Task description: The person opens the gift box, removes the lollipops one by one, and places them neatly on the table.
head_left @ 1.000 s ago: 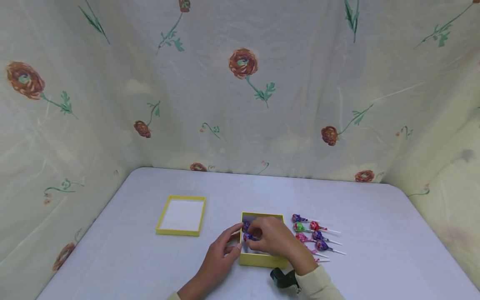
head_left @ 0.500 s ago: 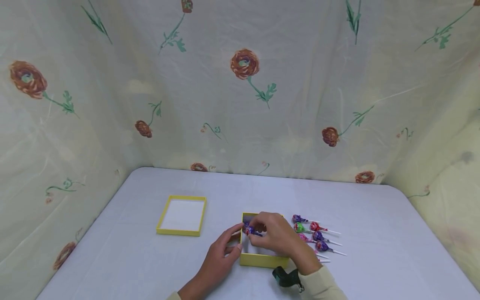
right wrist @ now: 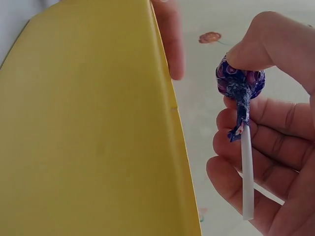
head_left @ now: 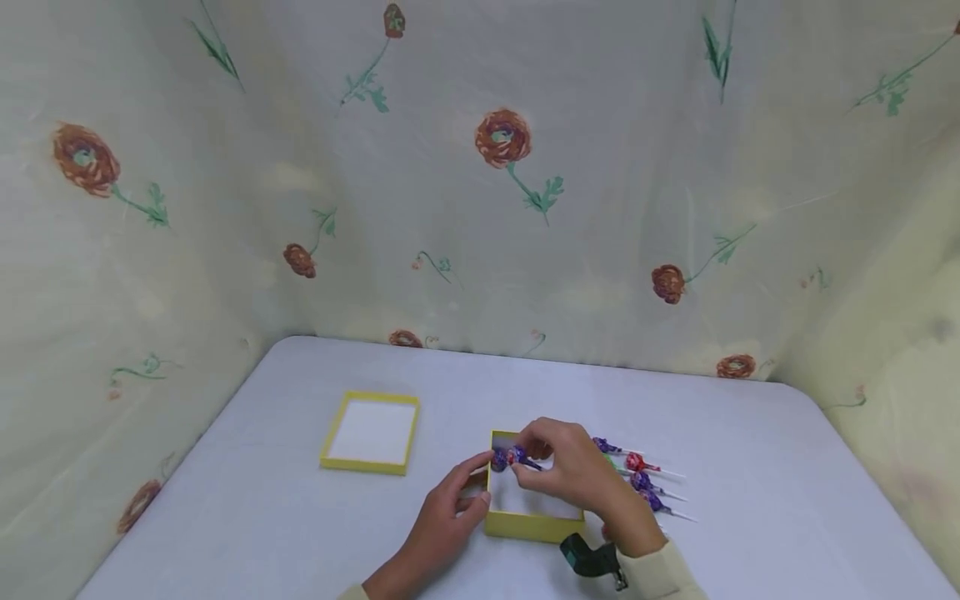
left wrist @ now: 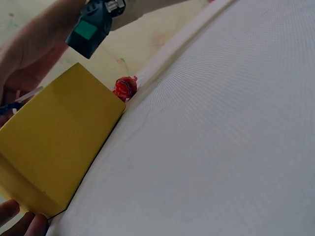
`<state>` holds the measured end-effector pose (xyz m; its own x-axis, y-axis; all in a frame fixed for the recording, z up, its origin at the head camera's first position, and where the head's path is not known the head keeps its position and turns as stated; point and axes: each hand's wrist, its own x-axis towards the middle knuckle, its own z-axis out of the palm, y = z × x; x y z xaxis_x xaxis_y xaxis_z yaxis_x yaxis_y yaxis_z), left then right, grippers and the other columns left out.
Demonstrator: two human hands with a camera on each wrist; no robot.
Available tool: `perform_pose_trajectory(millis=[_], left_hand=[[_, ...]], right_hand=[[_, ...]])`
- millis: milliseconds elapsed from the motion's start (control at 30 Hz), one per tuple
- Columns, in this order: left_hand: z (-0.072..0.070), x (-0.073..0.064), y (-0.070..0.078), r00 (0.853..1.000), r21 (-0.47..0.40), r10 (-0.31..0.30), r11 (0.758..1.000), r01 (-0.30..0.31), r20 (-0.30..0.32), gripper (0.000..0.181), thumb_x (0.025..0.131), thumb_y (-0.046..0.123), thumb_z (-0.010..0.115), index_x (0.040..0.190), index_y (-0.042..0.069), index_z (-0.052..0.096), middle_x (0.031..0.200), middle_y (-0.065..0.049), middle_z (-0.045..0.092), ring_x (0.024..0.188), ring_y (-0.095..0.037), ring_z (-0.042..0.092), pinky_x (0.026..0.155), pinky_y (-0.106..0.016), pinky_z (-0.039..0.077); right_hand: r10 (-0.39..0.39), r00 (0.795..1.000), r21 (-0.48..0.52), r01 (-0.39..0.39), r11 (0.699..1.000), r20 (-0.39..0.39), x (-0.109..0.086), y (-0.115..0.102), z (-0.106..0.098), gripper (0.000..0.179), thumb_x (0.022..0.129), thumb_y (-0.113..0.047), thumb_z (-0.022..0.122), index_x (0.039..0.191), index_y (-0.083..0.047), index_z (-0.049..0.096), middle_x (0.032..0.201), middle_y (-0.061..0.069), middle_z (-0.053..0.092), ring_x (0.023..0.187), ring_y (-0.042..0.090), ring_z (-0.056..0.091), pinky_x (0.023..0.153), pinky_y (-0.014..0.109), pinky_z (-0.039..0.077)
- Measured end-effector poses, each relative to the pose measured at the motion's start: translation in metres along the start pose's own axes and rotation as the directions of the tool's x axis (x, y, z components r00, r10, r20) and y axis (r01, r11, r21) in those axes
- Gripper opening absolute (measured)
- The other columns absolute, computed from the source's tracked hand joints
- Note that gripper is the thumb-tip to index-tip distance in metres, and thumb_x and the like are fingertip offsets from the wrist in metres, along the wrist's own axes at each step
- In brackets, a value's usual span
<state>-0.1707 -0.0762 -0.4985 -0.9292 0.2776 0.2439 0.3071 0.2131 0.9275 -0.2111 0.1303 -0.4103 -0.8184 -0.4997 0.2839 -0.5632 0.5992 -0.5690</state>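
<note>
A yellow box (head_left: 534, 527) stands uncovered on the white table. My left hand (head_left: 450, 512) rests against its left wall, fingertips touching the cardboard. Over the box, my right hand (head_left: 573, 467) pinches a purple-wrapped lollipop (right wrist: 241, 81) by its candy head between thumb and fingers. In the right wrist view the white stick hangs down across the palm, beside the box wall. Another purple lollipop (head_left: 499, 459) shows just left of the held one, by the box's left wall. The right hand hides part of the box's inside.
Right of the box lie several wrapped lollipops, including a red one (head_left: 634, 461) and a purple one (head_left: 642, 482). A yellow-rimmed lid (head_left: 363, 467) lies to the left. A dark wrist camera (head_left: 592, 557) sits at the right wrist. Flowered cloth (head_left: 502, 250) hangs around the table.
The right hand has moved the pinched lollipop up and a little to the right within the box area. The left hand keeps its place at the box. The head view has shifted slightly.
</note>
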Motion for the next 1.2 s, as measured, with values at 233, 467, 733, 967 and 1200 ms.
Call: perform_pose_trajectory(millis=[233,467,733,967,1200], left_hand=[[0.002,0.001,0.0,0.999,0.012,-0.033,0.999,0.033,0.008,0.048,0.098,0.016,0.052,0.145,0.02,0.042,0.144,0.0,0.045,0.127,-0.022,0.05,0.092,-0.021,0.05],[0.002,0.002,0.0,1.0,0.02,-0.022,1.0,0.022,0.001,0.049,0.097,0.014,0.053,0.145,0.018,0.043,0.144,0.0,0.046,0.127,-0.021,0.05,0.092,-0.022,0.05],[0.002,0.0,-0.001,1.0,0.009,-0.013,1.0,0.013,-0.002,0.048,0.098,0.014,0.053,0.145,0.019,0.043,0.144,-0.001,0.046,0.127,-0.022,0.05,0.092,-0.022,0.05],[0.001,0.0,-0.002,1.0,0.024,-0.017,1.0,0.017,-0.007,0.048,0.098,0.016,0.053,0.144,0.02,0.043,0.144,0.0,0.046,0.127,-0.021,0.05,0.092,-0.023,0.051],[0.001,0.0,-0.002,1.0,0.018,-0.011,1.0,0.012,-0.003,0.048,0.098,0.015,0.053,0.145,0.019,0.043,0.144,0.001,0.046,0.127,-0.022,0.05,0.093,-0.023,0.05]], right_hand=[[-0.018,1.0,-0.016,0.017,1.0,-0.009,-0.01,0.002,-0.011,0.017,0.079,-0.02,0.076,0.093,-0.018,0.068,0.083,-0.012,0.062,0.077,0.011,0.059,0.07,0.025,0.056],[-0.001,1.0,0.007,0.001,1.0,0.018,-0.026,0.011,-0.023,0.017,0.08,-0.022,0.077,0.093,-0.021,0.065,0.085,-0.015,0.061,0.077,0.008,0.058,0.07,0.026,0.057],[-0.002,0.999,-0.007,0.002,1.0,0.039,-0.044,0.021,-0.031,0.017,0.08,-0.022,0.076,0.091,-0.023,0.063,0.084,-0.015,0.06,0.077,0.007,0.057,0.069,0.027,0.057],[0.016,0.999,-0.028,-0.015,0.999,0.028,-0.058,0.028,-0.038,0.02,0.079,-0.019,0.078,0.091,-0.023,0.063,0.081,-0.014,0.058,0.074,0.008,0.057,0.064,0.028,0.057],[0.078,0.996,-0.061,-0.075,0.995,0.048,-0.076,0.046,-0.049,0.02,0.079,-0.023,0.078,0.092,-0.021,0.063,0.082,-0.013,0.059,0.075,0.004,0.055,0.064,0.023,0.054]])
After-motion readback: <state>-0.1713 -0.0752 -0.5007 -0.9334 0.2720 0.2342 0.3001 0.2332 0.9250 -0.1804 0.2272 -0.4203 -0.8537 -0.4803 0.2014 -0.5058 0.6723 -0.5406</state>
